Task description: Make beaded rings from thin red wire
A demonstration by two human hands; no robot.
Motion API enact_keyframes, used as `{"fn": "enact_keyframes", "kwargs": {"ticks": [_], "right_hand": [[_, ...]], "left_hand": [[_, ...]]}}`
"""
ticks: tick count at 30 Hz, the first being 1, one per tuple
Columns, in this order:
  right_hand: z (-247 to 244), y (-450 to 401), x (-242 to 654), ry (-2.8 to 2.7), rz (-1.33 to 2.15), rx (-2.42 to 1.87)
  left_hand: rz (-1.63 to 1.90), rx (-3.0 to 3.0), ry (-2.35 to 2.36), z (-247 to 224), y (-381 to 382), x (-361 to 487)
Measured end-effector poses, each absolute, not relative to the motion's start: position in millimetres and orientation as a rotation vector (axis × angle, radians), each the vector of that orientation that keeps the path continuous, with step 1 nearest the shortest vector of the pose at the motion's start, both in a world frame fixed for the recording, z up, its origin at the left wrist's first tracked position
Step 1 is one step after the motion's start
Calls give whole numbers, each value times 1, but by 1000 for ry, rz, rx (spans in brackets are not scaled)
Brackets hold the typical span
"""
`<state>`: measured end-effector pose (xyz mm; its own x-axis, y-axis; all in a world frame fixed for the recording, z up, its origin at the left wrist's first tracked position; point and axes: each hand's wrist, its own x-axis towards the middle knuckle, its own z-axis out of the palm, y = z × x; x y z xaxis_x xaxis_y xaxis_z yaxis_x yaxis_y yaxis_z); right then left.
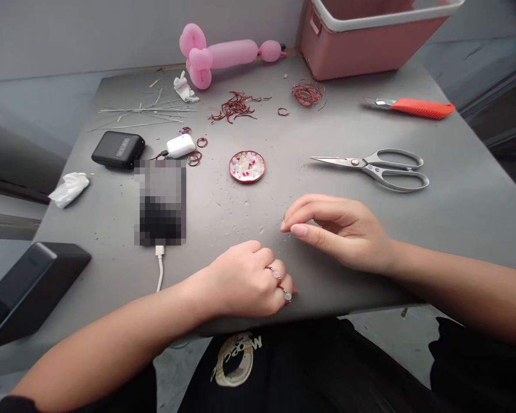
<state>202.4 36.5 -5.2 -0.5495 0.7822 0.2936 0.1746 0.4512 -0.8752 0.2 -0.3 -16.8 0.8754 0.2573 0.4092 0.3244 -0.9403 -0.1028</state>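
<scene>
My left hand (253, 278) is curled into a fist, back upward, at the near edge of the grey table. Two thin red cord rings with pale beads, a pinkish bead ring (276, 274) and a whitish bead ring (288, 296), sit on its fingers. Its palm side is hidden, and no held item shows. To the right, my right hand (339, 229) hovers or rests low with fingers loosely bent, thumb apart, holding nothing. Beyond the hands lie a round red-rimmed dish of small beads (247, 166) and grey-handled scissors (370, 166).
Farther back are red cord scraps (236, 107), a cord tangle (307, 93), an orange utility knife (421, 108), a pink balloon figure (232, 54) and a pink bin (361, 49). Leftward are a blurred phone-like device (162, 201), a black box (118, 149) and a white case (181, 146).
</scene>
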Motion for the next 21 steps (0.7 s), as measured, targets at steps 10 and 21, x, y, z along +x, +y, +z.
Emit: {"fn": "enact_keyframes", "kwargs": {"ticks": [10,21], "right_hand": [[-1,33,203,-2053,1022,-776],[-1,29,202,-2099,860,-693]], "left_hand": [[-403,-3011,-625,-23,-1,2],[-424,-2523,-1042,-19,0,1]]}}
